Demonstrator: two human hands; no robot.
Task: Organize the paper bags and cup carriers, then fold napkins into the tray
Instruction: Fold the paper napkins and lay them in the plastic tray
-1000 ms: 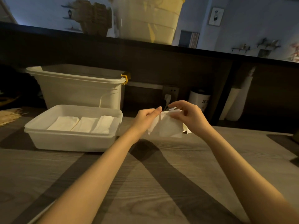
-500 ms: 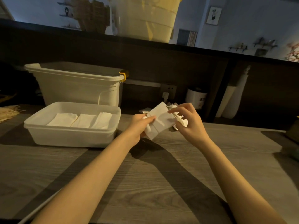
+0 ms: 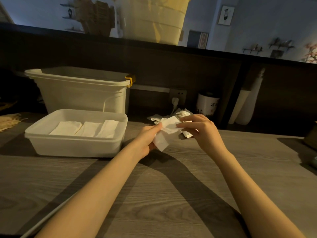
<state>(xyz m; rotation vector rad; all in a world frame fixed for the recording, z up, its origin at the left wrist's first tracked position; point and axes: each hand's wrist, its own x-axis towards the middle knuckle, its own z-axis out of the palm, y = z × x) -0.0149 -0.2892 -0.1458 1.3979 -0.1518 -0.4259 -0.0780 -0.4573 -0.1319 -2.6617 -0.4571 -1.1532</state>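
A white napkin (image 3: 165, 133) is held just above the wooden counter between both hands. My left hand (image 3: 148, 138) grips its lower left part and my right hand (image 3: 200, 130) pinches its upper right edge. Behind the hands lies a loose heap of white napkins (image 3: 169, 115). To the left stands a shallow white tray (image 3: 75, 146) with three folded napkins (image 3: 85, 128) lying side by side inside it.
A large white bin (image 3: 82, 93) with a yellow latch stands behind the tray. Brown paper bags (image 3: 9, 120) lie at the far left edge. A white jar (image 3: 207, 104) and a wall socket (image 3: 178, 96) sit at the back. A dark object (image 3: 311, 140) is at the right edge.
The napkin has gone from hanging upright between both hands to a smaller, tilted fold held lower. Both hands have dropped closer to the counter.
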